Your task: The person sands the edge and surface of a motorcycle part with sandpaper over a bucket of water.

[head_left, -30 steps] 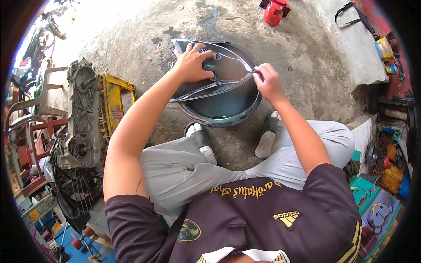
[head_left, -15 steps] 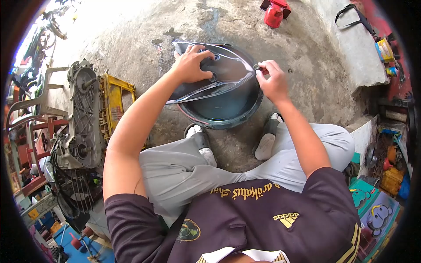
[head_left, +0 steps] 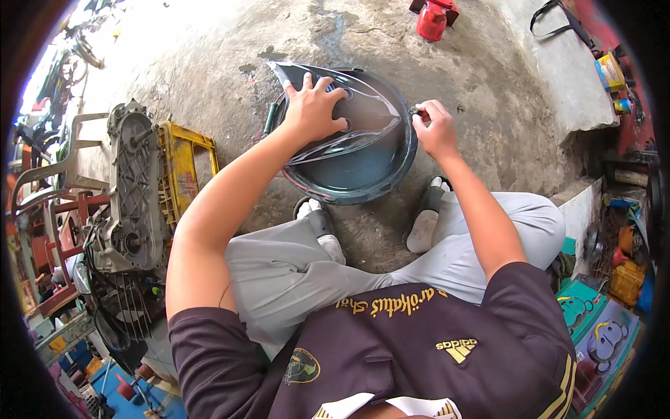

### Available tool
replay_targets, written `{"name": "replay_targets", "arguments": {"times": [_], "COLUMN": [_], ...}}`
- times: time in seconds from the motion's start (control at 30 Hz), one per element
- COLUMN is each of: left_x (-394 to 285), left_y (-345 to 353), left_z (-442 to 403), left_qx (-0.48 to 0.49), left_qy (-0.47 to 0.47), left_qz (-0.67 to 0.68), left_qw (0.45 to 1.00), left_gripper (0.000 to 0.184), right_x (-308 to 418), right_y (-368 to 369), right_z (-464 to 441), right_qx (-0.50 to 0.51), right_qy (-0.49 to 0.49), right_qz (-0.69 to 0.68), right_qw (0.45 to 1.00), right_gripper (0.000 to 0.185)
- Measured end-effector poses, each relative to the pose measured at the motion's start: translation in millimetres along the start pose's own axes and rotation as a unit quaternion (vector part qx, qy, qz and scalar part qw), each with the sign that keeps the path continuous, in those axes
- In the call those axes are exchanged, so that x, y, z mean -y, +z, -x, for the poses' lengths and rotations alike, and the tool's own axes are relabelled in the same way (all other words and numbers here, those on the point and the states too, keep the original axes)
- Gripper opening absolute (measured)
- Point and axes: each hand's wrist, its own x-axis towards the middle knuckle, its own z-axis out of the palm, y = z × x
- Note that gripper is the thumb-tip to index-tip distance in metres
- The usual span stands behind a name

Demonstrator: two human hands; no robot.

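Shiny panel over a basin

The person's left hand lies open, fingers spread on the panel, which covers part of the basin's water. The right hand, near the basin's right rim, pinches a small dark piece, too small to identify.

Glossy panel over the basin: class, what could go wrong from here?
The glossy panel might slip into the basin, since only the left hand seems to steady it. The small dark thing in the right hand, by the basin, could drop in. If the basin tipped, the apparent water could wet the nearby feet.
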Motion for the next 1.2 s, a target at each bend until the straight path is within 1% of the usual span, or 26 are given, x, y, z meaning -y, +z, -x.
{"name": "replay_targets", "arguments": {"times": [0.1,0.17,0.2,0.37,0.43,0.67,0.73,0.77,0.83,0.87,0.97,1.03,1.17,1.2], "left_x": [2,3,2,-13,-16,-8,1,7,10,7,6,6,6,6], "left_y": [-1,-1,-2,-5,-2,4,8,9,-2,-6,-4,-4,-4,-4], "left_z": [1,-1,-1,-4,-4,-1,-2,-1,5,5,5,4,3,3], "left_qx": [-0.015,-0.030,-0.030,0.004,0.000,-0.003,0.001,0.000,0.020,0.060,0.053,0.055,0.066,0.065], "left_qy": [0.001,-0.007,-0.008,-0.013,-0.019,-0.001,0.034,0.035,0.083,0.076,0.076,0.074,0.072,0.071], "left_qz": [0.022,0.076,0.076,0.044,0.024,0.009,-0.003,-0.004,-0.040,-0.082,-0.098,-0.095,-0.097,-0.097], "left_qw": [1.000,0.997,0.997,0.999,1.000,1.000,0.999,0.999,0.996,0.992,0.991,0.991,0.990,0.991], "left_gripper": [0.061,0.059,0.058,0.059,0.061,0.064,0.080,0.080,0.102,0.118,0.121,0.122,0.123,0.123], "right_x": [6,10,10,11,9,0,-4,-4,5,10,13,2,10,12], "right_y": [-1,-1,1,1,2,9,8,8,8,9,11,10,9,14], "right_z": [-2,-5,-7,-9,-4,3,-1,1,4,5,6,1,5,9], "right_qx": [-0.002,-0.003,-0.013,-0.030,-0.013,0.020,0.012,0.011,0.030,0.030,0.032,0.034,0.046,0.044], "right_qy": [0.002,-0.001,-0.003,0.004,0.032,0.036,0.042,0.042,0.070,0.068,0.048,0.054,0.078,0.042], "right_qz": [-0.003,-0.004,-0.016,-0.019,-0.003,-0.030,-0.002,-0.002,0.035,0.035,0.039,0.003,0.003,0.017], "right_qw": [1.000,1.000,1.000,0.999,0.999,0.999,0.999,0.999,0.996,0.997,0.998,0.998,0.996,0.998], "right_gripper": [0.015,0.015,0.015,0.016,0.016,0.014,0.013,0.013,0.013,0.013,0.015,0.016,0.015,0.014]}}
